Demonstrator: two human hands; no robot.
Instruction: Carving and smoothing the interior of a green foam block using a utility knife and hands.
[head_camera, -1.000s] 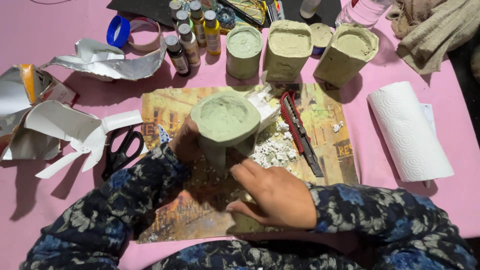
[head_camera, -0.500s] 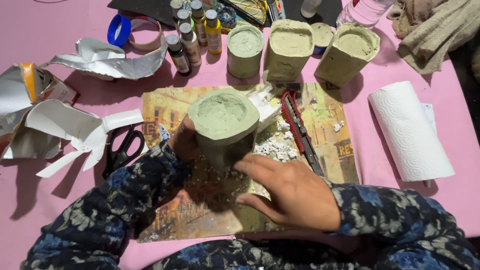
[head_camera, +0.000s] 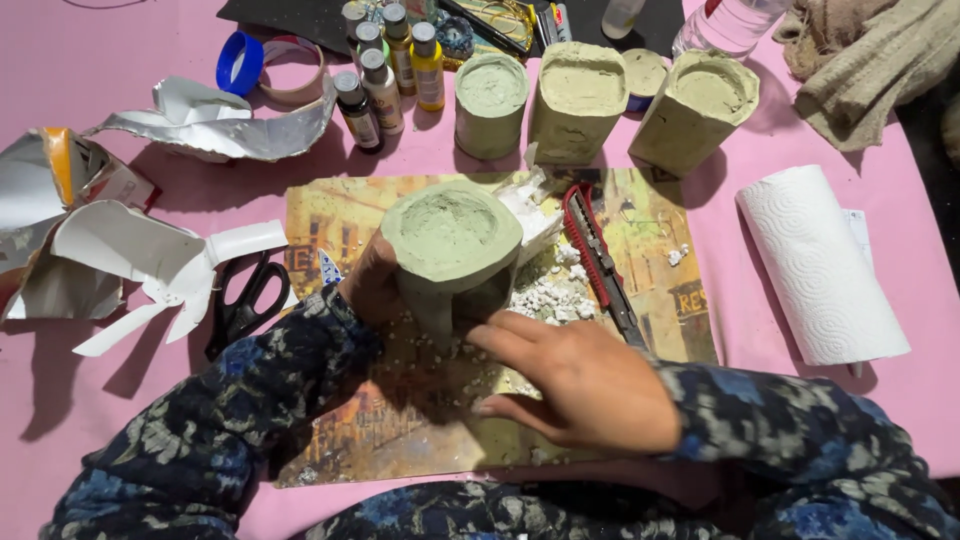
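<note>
my left hand (head_camera: 372, 285) clamps the upright green pot (head_camera: 452, 250) from its left, while my right hand's (head_camera: 585, 385) loosely spread fingers touch its base.

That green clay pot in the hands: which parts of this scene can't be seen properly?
Head view, the only one:
- Green clay pot: its base and near wall are hidden by both hands.
- Left hand: fingers hidden behind the pot.
- Right hand: anything under the palm is covered.
- Black-handled scissors: blades hidden under torn white carton pieces.
- Clear plastic bottle: cut off by the top edge.
</note>
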